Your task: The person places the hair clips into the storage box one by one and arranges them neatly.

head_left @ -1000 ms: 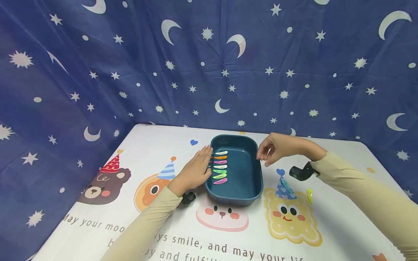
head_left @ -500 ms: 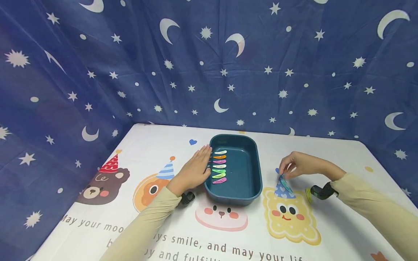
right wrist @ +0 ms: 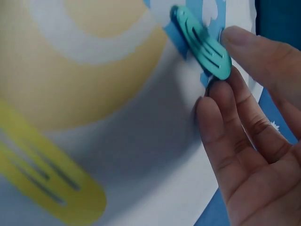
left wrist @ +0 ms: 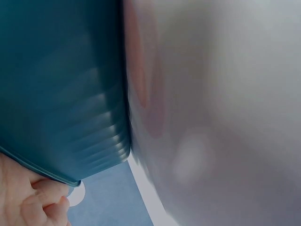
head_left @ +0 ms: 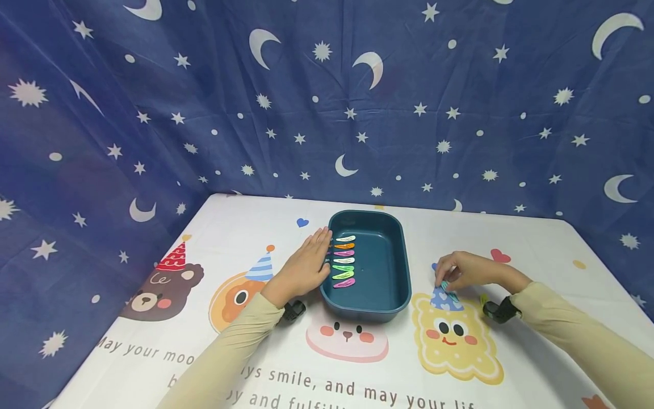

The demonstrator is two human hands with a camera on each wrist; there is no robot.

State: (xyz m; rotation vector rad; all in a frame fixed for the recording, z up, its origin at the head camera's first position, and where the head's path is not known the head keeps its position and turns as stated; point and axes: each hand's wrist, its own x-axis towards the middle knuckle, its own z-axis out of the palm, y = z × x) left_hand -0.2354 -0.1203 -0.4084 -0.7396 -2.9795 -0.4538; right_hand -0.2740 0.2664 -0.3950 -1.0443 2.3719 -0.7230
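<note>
My left hand [head_left: 301,267] rests along the left side of a dark teal plastic box [head_left: 380,272], fingers fairly straight. Fingers [left wrist: 49,193] show at the box's rim in the left wrist view. Several snap hair clips [head_left: 344,261], white, orange, pink and green, line the inner left side of the box in a column. Right of the box, my right hand [head_left: 462,270] pinches the wide end of a teal hair clip [right wrist: 204,49] between thumb and fingers, low over the tablecloth. A yellow hair clip [right wrist: 51,169] lies nearby, partly hidden by the wrist camera in the head view.
A white tablecloth [head_left: 409,363] printed with cartoon animals and lettering covers the table. Behind and to the left hangs a dark blue curtain [head_left: 306,74] with moons and stars. The box stands near the middle of the table.
My right hand has moved from beside the box's right rim, rightward and nearer, down to the teal hair clip, and now pinches it. The left hand and box stay put.
</note>
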